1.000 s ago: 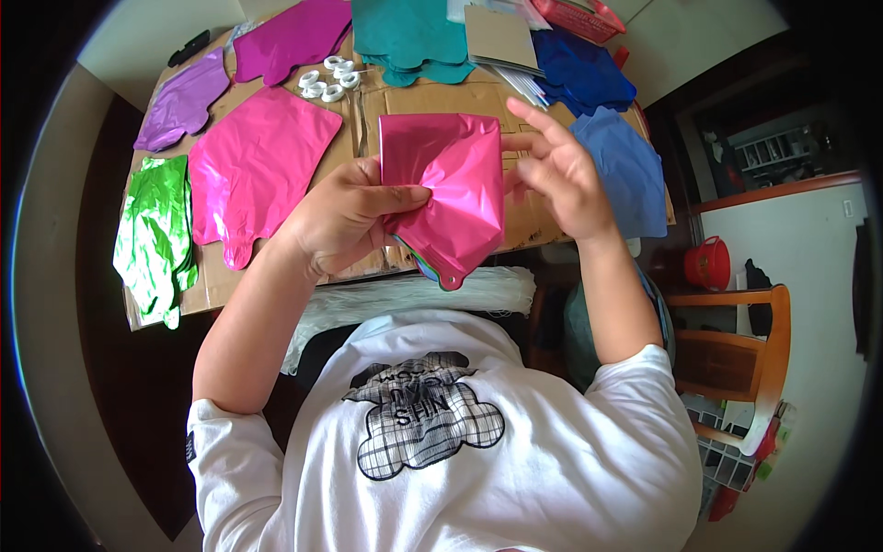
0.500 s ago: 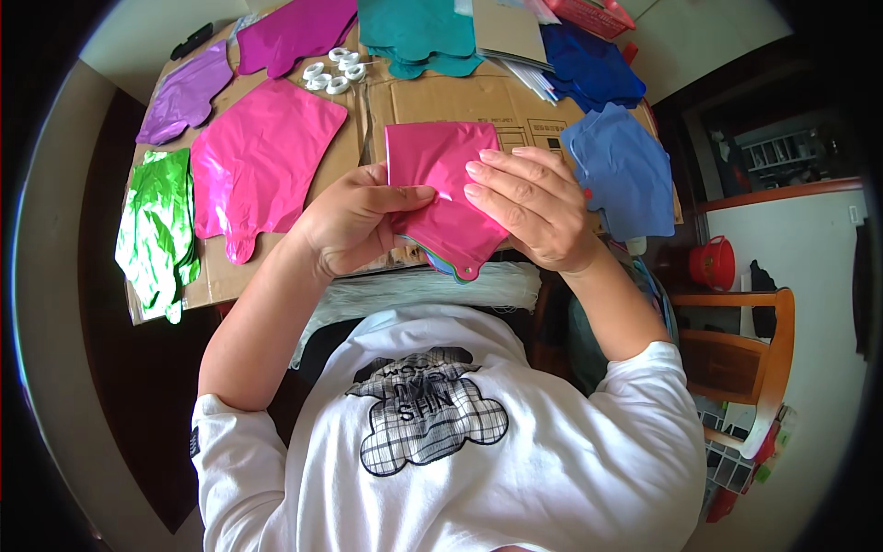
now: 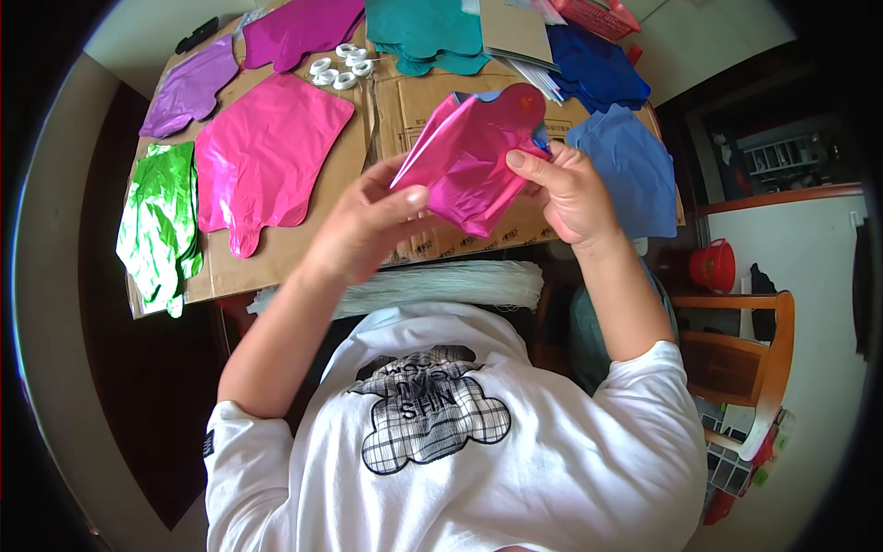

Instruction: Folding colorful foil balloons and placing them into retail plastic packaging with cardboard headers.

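"What have your fingers got?"

"A folded pink foil bundle (image 3: 474, 164), tilted, between my two hands. My right hand (image 3: 572, 191) pinches it, thumb on the front and fingers bent behind, with only the foil between. Some blue shows at its edge beside that thumb."

"And the left?"

"My left hand (image 3: 368, 219) is half open, thumb and fingers parted at the bundle's left edge. I can't tell whether the fingertips behind it touch."

"Any writing?"

"Dark print on the cardboard (image 3: 402, 115) beneath and beyond my fingers, too small to read. Nearer me than my fingers, my white shirt (image 3: 579, 432) has one plaid patch (image 3: 432, 428) with dark lettering."

"Counts?"

"Beyond my left fingers, six white rolls (image 3: 354, 58), as best I can make out. Seven lots of flat pieces, one per colour: pink lot (image 3: 271, 152) and green lot (image 3: 158, 221) left of my left fingers, lilac lot (image 3: 191, 87) and purple lot (image 3: 302, 32) past those, teal lot (image 3: 426, 35) ahead, dark blue lot (image 3: 598, 69) and pale blue lot (image 3: 627, 170) beyond my right fingers. One red bucket (image 3: 713, 269), well to their right."
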